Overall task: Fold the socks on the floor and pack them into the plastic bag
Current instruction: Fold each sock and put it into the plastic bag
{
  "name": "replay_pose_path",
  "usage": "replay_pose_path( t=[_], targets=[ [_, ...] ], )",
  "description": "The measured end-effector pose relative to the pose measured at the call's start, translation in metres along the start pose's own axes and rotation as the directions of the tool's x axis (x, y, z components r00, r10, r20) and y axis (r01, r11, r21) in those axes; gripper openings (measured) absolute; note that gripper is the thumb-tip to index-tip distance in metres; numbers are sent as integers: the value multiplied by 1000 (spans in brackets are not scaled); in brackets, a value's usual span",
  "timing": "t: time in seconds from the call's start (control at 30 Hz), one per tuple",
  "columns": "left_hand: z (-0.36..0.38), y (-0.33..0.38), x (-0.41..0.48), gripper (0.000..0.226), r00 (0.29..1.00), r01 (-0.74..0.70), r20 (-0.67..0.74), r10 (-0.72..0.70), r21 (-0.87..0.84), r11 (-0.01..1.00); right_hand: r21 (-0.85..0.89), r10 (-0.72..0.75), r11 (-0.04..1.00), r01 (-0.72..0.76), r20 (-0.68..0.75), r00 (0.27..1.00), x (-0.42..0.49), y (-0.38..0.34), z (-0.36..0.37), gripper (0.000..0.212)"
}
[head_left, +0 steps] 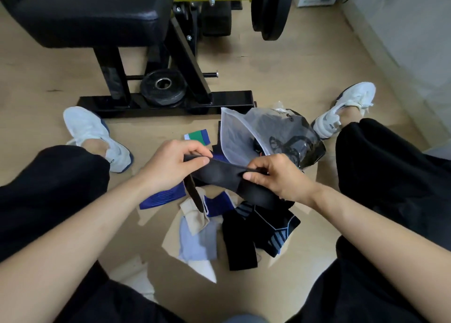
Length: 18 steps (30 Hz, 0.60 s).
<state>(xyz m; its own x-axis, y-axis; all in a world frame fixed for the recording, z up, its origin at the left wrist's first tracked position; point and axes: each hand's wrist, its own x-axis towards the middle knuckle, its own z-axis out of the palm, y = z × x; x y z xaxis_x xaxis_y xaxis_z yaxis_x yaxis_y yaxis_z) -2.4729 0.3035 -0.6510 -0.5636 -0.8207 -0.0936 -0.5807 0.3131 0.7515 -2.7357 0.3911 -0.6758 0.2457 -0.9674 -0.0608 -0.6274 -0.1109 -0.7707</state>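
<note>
Tan floor, weight bench at far edge. Left hand: fingers curled, pinching one end of black sock. Right hand: likewise pinching opposite end. Sock stretched between hands above loose sock pile. Plastic bag: on floor, just beyond right hand.

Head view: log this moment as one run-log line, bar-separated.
step: folding | left hand: pinches black sock | right hand: pinches black sock | plastic bag: on floor beyond hands | loose socks: piled below
</note>
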Motion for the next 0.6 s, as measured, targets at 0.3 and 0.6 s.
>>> replay_pose_path(
  t=[0.3, 0.6],
  targets=[
    [-15, -17, 10, 6, 973, 135, 181, -140, 38, 990, 69, 111, 991, -113, 31, 993, -1, 17, -52, 7],
    [-23, -27, 16, 8, 921, 376, -39, -387, -172, 911, 91, 307, 949, -301, -66, 949, -8, 35, -96, 5]
  ],
)
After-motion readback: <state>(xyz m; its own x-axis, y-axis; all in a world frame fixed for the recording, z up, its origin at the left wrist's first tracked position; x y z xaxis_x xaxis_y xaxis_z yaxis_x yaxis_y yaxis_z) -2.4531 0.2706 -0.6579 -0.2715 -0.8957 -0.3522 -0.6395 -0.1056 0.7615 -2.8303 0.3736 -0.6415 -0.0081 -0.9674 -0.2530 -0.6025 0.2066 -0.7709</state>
